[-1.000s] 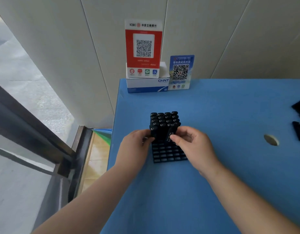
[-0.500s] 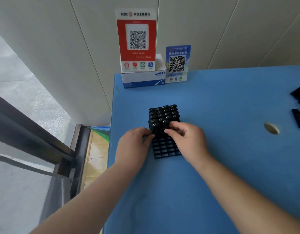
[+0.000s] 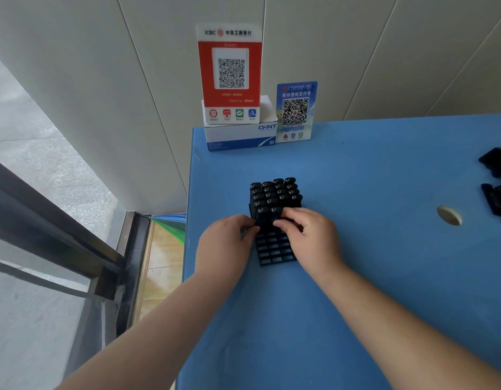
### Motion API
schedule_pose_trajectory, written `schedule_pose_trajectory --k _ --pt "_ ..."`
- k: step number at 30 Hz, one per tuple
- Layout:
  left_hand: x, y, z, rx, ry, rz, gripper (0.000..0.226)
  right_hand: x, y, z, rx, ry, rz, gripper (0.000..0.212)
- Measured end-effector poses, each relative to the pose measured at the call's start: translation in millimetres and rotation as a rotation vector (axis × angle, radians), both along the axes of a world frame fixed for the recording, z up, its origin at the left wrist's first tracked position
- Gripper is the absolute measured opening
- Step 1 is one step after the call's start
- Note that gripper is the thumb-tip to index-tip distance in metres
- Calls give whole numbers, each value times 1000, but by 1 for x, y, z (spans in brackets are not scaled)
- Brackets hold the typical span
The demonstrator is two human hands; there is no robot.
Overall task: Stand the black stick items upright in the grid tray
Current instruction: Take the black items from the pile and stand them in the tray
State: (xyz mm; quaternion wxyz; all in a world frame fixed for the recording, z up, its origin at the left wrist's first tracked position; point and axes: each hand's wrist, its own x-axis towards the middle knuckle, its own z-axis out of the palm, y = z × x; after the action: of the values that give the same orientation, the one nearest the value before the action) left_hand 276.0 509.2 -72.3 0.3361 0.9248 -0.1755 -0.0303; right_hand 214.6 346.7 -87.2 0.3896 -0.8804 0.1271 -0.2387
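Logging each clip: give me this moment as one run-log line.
phase: filling tray | far rows: sticks upright | near rows: empty | left hand: at tray edge | right hand: seating a stick | spare pieces: far right

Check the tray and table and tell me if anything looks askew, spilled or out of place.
Nothing stands out. The black sticks stand upright in even rows at the far end of the grid tray, whose near cells are empty. The left hand and right hand work at the front row. More black pieces lie at the table's right edge.
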Motion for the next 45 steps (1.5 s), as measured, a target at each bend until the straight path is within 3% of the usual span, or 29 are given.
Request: schedule_pose_trajectory --k 7,13,21,24,30,38,45 --pt "0 2 3 -17 44 0 13 -1 -2 3 -43 103 -25 5" --pt "-11 8 10 -9 55 -32 9 -28 -24 13 18 216 -65 23" --pt "-32 -10 46 266 0 -229 16 -81 -65 44 -86 299 -85 33" --pt "-47 -33 58 218 -135 -333 15 -107 -78 59 -137 287 -153 42" --pt "-83 -94 70 267 -355 -513 46 -179 -121 82 -321 370 -326 52" --pt "-146 -177 77 358 -419 -659 49 -282 -188 86 -316 464 -514 54" --pt "-229 -255 85 332 -440 -706 49 -365 -251 95 -349 495 -522 56"
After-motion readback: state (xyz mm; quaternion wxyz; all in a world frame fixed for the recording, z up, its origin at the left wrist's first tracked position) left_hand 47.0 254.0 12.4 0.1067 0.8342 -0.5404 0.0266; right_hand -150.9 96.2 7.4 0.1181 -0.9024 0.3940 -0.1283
